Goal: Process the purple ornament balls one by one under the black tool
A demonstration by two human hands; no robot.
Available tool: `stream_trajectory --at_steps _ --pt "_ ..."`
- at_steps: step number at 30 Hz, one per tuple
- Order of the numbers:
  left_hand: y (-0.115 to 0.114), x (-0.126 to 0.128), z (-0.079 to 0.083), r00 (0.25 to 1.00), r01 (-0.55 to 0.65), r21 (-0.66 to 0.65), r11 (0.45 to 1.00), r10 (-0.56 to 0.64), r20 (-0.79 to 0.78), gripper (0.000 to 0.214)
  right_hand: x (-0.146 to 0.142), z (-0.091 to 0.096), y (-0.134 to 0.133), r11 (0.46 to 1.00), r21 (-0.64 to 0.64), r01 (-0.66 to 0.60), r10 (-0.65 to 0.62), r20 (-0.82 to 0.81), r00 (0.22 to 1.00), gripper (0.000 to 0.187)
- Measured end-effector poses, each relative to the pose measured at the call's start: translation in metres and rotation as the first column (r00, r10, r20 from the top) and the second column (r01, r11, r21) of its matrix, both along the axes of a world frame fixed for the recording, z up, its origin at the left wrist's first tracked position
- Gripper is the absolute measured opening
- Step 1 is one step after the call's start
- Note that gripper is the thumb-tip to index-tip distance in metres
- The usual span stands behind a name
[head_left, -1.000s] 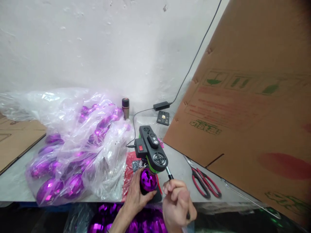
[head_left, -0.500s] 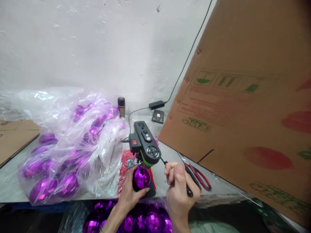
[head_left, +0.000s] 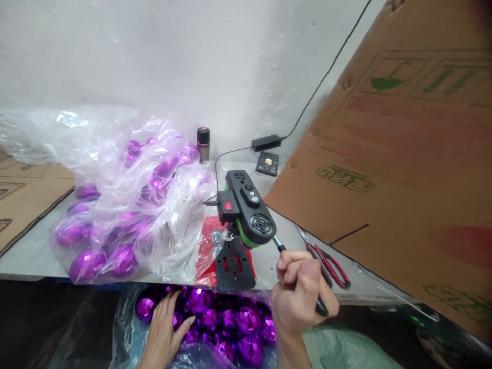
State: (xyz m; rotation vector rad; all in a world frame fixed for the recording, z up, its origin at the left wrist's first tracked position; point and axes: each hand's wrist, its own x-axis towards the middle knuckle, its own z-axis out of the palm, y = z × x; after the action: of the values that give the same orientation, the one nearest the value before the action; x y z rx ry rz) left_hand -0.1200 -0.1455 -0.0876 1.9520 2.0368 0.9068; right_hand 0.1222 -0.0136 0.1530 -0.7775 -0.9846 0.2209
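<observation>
My left hand (head_left: pixel 165 323) reaches down among shiny purple mirrored balls (head_left: pixel 249 320) in a clear plastic bag below the table edge. Its fingers are stretched and the thumb stands apart; it touches the balls without clearly gripping one. My right hand (head_left: pixel 302 289) is wrapped around a metal rod with a black handle (head_left: pixel 322 307), whose far end meets the head of a black and green device (head_left: pixel 251 207) with a red switch. Under that head lies a black slotted base plate (head_left: pixel 234 266), with no ball on it.
Large plastic bags of purple balls (head_left: pixel 88 264) cover the table's left side. A brown carton (head_left: pixel 384 169) leans in at right, near red-handled pliers (head_left: pixel 334 266). Toward the wall stand a dark-capped bottle (head_left: pixel 203 143), a power adapter (head_left: pixel 266 142) and a small black patterned plate (head_left: pixel 267 163).
My left hand has left the base plate and moved down to the bagged balls; the ball it held under the device is gone from there. My right hand keeps its grip. The view has shifted.
</observation>
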Motion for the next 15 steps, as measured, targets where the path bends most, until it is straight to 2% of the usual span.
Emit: stream_trajectory --at_steps 3,5,7,10,11,13,15 --pt "0.009 0.0 0.001 1.0 0.016 -0.051 0.999 -0.016 -0.011 0.064 0.001 0.0 0.0 1.0 0.003 0.001 -0.001 0.015 1.0 0.05" --pt "0.012 -0.004 0.016 0.997 0.07 -0.075 0.995 -0.071 -0.022 0.066 0.003 -0.001 -0.001 1.0 0.004 -0.004 0.004 0.023 1.0 0.05" --pt "0.015 -0.009 0.042 0.991 0.13 -0.069 0.989 -0.132 -0.025 0.057 0.005 -0.002 -0.002 1.0 0.006 -0.002 0.002 0.024 1.0 0.05" --pt "0.031 -0.011 0.094 0.965 0.262 -0.016 0.965 -0.261 0.021 0.027 0.004 -0.003 -0.002 1.0 0.011 0.003 -0.003 0.021 1.0 0.049" --pt "0.042 -0.009 0.11 0.95 0.308 0.009 0.951 -0.308 0.048 0.022 0.003 -0.002 -0.001 1.0 0.01 0.007 -0.007 0.015 1.0 0.05" --pt "0.072 -0.005 0.134 0.939 0.329 0.091 0.94 -0.336 0.076 0.028 0.0 0.001 0.001 0.999 0.015 0.028 -0.028 -0.009 1.0 0.052" --pt "0.112 -0.003 0.147 0.962 0.243 0.163 0.956 -0.259 0.082 0.033 -0.002 0.004 0.002 0.998 0.021 0.057 -0.056 -0.044 0.997 0.054"
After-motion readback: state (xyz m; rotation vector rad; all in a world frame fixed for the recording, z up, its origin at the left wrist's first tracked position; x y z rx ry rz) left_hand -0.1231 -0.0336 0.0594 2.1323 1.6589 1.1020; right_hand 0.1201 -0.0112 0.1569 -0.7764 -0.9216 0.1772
